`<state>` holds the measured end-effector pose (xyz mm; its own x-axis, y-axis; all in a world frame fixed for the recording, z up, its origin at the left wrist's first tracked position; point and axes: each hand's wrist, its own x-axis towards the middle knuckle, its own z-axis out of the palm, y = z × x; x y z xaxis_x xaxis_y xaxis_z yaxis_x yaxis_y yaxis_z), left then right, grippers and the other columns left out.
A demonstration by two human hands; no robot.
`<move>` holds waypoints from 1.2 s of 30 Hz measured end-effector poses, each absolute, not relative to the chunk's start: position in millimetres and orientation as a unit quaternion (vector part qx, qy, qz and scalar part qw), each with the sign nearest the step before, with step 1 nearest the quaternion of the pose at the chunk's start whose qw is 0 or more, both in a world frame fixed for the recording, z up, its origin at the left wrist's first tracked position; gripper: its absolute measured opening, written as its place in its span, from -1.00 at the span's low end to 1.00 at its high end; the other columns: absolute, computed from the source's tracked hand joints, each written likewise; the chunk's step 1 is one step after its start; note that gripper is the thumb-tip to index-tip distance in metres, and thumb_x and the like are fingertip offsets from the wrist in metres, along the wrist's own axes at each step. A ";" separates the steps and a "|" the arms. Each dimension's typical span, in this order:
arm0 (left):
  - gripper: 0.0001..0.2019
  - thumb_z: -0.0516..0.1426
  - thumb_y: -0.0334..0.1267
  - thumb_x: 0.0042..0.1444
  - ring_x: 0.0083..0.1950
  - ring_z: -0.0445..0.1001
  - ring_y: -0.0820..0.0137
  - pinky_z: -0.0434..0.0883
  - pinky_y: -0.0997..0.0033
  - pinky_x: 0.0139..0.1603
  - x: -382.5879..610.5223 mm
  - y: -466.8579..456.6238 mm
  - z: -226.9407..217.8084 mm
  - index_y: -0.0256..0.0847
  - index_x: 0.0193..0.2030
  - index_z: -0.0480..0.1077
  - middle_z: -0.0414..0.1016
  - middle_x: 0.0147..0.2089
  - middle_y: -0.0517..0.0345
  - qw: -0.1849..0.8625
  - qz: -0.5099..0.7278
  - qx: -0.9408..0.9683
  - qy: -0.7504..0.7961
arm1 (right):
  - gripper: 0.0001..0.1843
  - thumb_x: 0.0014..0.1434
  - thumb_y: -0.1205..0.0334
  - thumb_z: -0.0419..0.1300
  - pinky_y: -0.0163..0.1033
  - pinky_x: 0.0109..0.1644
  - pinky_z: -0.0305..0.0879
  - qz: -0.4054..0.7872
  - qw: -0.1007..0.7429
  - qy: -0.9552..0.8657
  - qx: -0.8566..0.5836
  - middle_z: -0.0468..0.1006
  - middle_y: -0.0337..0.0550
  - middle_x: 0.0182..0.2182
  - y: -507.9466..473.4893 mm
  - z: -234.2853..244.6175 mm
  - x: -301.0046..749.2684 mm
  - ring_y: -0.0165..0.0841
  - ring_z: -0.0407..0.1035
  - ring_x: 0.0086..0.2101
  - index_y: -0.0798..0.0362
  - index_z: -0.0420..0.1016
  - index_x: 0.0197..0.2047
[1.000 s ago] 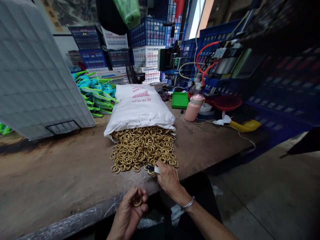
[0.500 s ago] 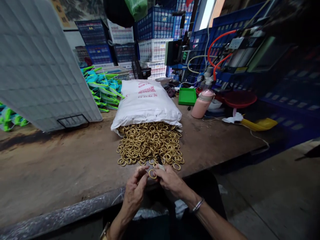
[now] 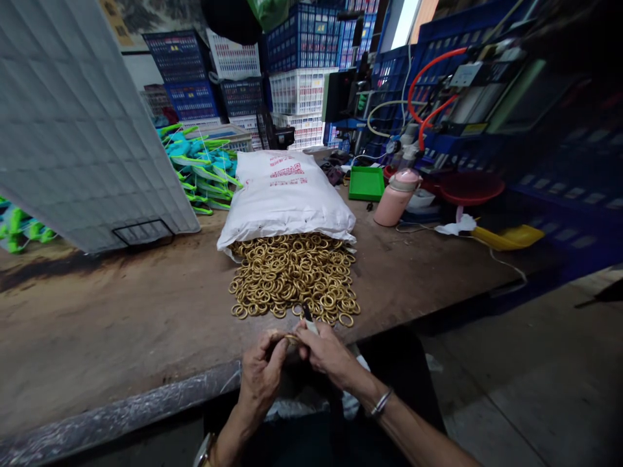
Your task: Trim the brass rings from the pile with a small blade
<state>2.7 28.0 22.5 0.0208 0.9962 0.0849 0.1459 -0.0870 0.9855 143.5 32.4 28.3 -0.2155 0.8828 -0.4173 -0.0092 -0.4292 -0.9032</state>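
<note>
Just past the table's front edge, my left hand (image 3: 261,371) pinches a gold-coloured ring (image 3: 292,338) between thumb and fingers. My right hand (image 3: 329,355) is closed around a small knife-like tool (image 3: 310,320) with a pale grey body and a dark end pointing away from me. Its fingertips also meet the ring's right side, so the ring sits between both hands. Beyond them, a heap of similar rings (image 3: 292,279) spills over the tabletop from the open mouth of a white sack (image 3: 287,194) with red print. My fingers partly cover the ring.
On the brown table (image 3: 121,324), a pale corrugated panel (image 3: 97,130) stands left, with green and blue hangers (image 3: 204,168) behind it. To the right are a green tray (image 3: 366,183), a pink bottle (image 3: 396,198), a yellow scoop (image 3: 511,237) and a pneumatic device (image 3: 472,97). Stacked crates (image 3: 302,91) stand behind.
My left hand has closed in and taken hold of the ring, which was at my right fingertips with the left fingers apart from it. The ring now appears tilted nearly edge-on.
</note>
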 end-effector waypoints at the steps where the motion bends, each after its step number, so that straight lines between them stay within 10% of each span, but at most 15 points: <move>1: -0.91 0.16 -0.28 -0.08 -0.30 0.40 0.31 0.29 0.44 -0.22 2.0 28.0 22.2 -0.17 -0.41 0.49 0.50 -0.41 0.13 0.433 0.482 0.563 0.513 | -0.72 0.09 0.00 -0.04 -0.46 -0.73 -0.22 0.643 0.352 -0.422 -0.533 0.19 -0.46 -0.69 31.7 27.9 144.0 -0.62 -0.13 -0.77 0.05 0.20 -0.38; 18: -0.70 0.07 -0.05 0.02 -0.67 -0.04 0.65 -0.06 0.62 -0.66 11.2 18.9 20.1 -0.26 -0.51 0.24 0.15 -0.63 0.35 0.699 0.388 0.394 0.453 | -0.77 0.11 0.13 -0.02 -0.40 -0.44 0.05 0.457 0.347 -0.594 -0.565 0.29 -0.34 -0.60 34.4 29.3 138.7 -0.50 0.16 -0.52 0.08 0.26 -0.46; 36: -0.73 0.11 -0.05 -0.02 -0.57 0.13 0.58 0.08 0.60 -0.56 8.1 17.7 15.3 -0.23 -0.43 0.22 0.22 -0.55 0.30 0.655 0.439 0.413 0.456 | -0.76 -0.03 0.45 -0.07 -0.31 -0.40 -0.10 0.192 0.125 -0.774 -0.590 0.42 -0.22 -0.46 19.8 19.1 145.6 -0.41 0.26 -0.45 0.06 0.26 -0.27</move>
